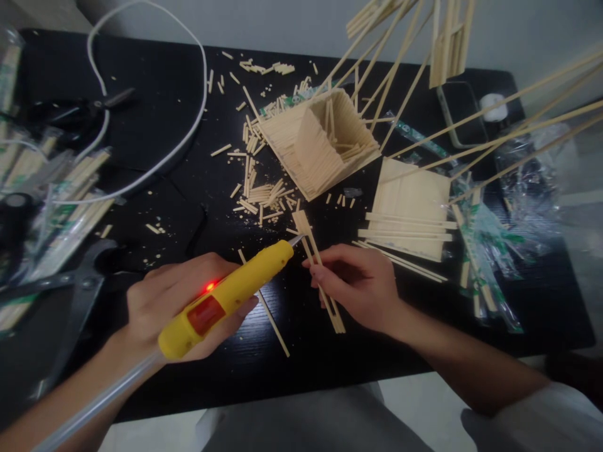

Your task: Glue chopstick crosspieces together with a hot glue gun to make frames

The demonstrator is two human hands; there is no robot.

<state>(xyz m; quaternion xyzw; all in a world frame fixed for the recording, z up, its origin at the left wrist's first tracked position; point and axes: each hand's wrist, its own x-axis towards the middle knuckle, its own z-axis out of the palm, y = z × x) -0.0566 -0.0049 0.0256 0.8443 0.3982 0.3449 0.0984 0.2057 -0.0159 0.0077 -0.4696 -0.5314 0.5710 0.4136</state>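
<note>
A yellow hot glue gun (249, 276) with a lit red light is gripped in my left hand (174, 295), a clear glue stick (101, 402) trailing from its back end. Its metal nozzle meets, or nearly meets, a narrow frame of joined wooden sticks (306, 229). Pinched between the fingers of my right hand (358, 282), that frame is tilted, with a slot between its long sticks. One loose wooden stick (276, 323) lies on the table below the glue gun. Part of my left fingers is hidden behind the gun.
Behind my hands stands a wooden stick structure (325, 147) with long sticks rising from it. Cut stick pieces (264, 191) are scattered beside it. A flat stick panel (409, 194) lies at right, near plastic wrappers (494, 251). Pliers (87, 285) and a white cable (205, 75) are at left.
</note>
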